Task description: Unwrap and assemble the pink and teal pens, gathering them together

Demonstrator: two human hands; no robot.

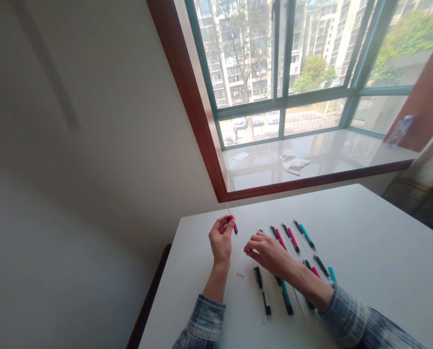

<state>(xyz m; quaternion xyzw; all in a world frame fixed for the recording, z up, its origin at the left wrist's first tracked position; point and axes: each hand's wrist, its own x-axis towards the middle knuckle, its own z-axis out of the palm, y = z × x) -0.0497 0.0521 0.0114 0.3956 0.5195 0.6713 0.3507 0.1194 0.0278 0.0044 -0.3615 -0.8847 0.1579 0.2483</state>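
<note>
From where I stand, the left hand [222,241] pinches a red-and-black pen piece [235,228] between thumb and fingers, just below the middle of the frame; a thin pale rod [228,209] points up out of it. The right hand [269,249] is curled just to the right, above the white surface [387,286]; whether anything sits in its fingertips, I cannot tell.

The piece looks light and stiff, probably smooth plastic that could twist or roll in the fingers; the thick coloured part seems the surest place to hold, since the slim rod would likely bend under a squeeze. Tiny dark bits [240,275], perhaps springs, lie at the lower middle; they look easy to flick away. Black, pink and teal pen parts [307,236] lie in rows at the lower right.

A clear bottle [401,131] stands at the upper right; its contents are too blurred to tell.
</note>
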